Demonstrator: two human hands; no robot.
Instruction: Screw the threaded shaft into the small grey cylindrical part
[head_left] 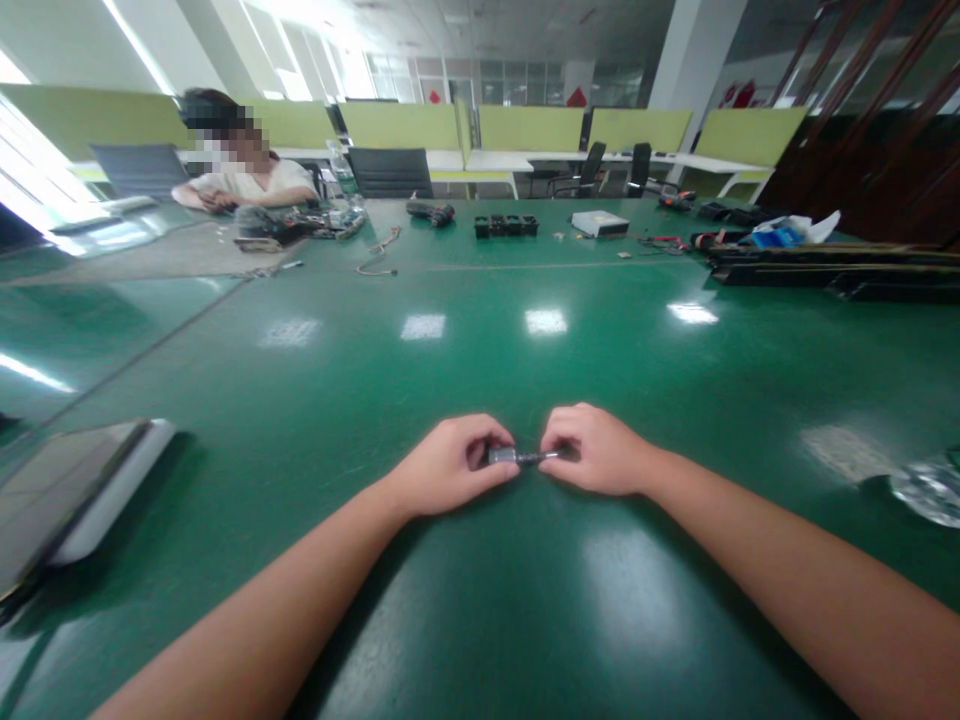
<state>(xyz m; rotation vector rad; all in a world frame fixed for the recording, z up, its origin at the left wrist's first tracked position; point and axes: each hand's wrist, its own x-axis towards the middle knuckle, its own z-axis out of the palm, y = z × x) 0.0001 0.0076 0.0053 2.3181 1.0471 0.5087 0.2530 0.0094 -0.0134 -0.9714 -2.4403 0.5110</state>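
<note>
Both hands rest near the middle of a glossy green table [480, 350]. My left hand [457, 465] pinches a small grey metallic block [502, 455] between thumb and fingers. From the block's right side a thin dark rod [531, 457] runs across the gap between the hands. Its bright right end is pinched by my right hand [596, 450]. The two parts look joined in line, lying roughly level; the exact joint is too small to make out.
A flat dark-topped device [75, 490] lies at the left, a clear crumpled object [930, 490] at the right edge. Along the far side are black blocks [506, 226], a white box [600, 223], a cable [377, 262] and long black bars [832, 270]. A person [247, 180] sits far left.
</note>
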